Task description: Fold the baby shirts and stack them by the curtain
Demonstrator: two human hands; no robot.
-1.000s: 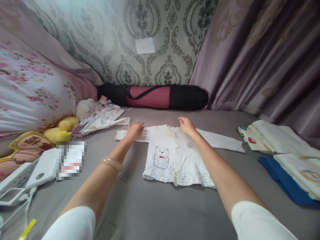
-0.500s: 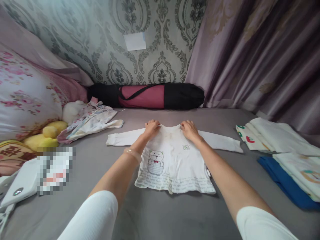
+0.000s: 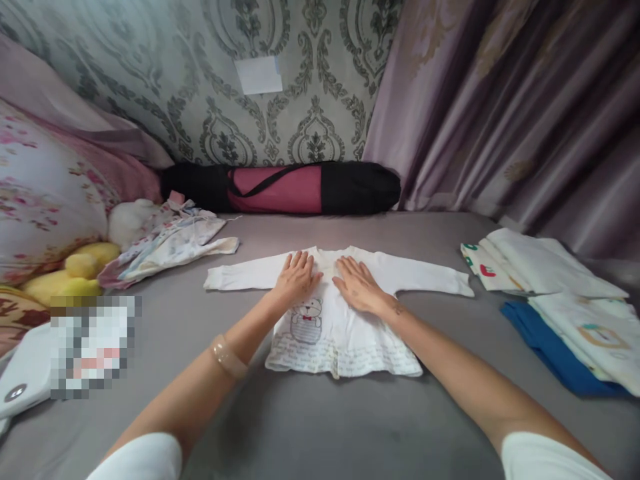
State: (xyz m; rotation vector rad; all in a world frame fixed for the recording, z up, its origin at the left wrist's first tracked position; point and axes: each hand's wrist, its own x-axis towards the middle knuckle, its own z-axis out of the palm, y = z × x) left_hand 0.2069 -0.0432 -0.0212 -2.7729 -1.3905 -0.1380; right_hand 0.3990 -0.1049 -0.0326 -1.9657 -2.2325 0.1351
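Note:
A small white long-sleeved shirt [image 3: 350, 340] lies spread on the grey sheet, front side up, with both sleeves stretched out sideways. A bear with a red bow tie is printed on its front, and rows of print run along the hem. My left hand [image 3: 299, 279] rests flat on the upper chest, fingers straight and pointing away from me. On the other side of the neckline, my right hand [image 3: 357, 283] lies flat too, its fingers extended. Neither hand grips the cloth. Part of the bear print is hidden by my left wrist.
Folded white clothes [image 3: 555, 263] and a blue garment [image 3: 550, 347] lie at the right. A black and maroon roll bag [image 3: 275, 189] lies along the wall. At left are a crumpled patterned garment [image 3: 170, 247], a yellow plush toy [image 3: 75, 273] and a white device [image 3: 30, 363].
Both hands have let go of the shirt's shoulders by the collar and moved down and inward, now flat on its chest. The view has shifted slightly.

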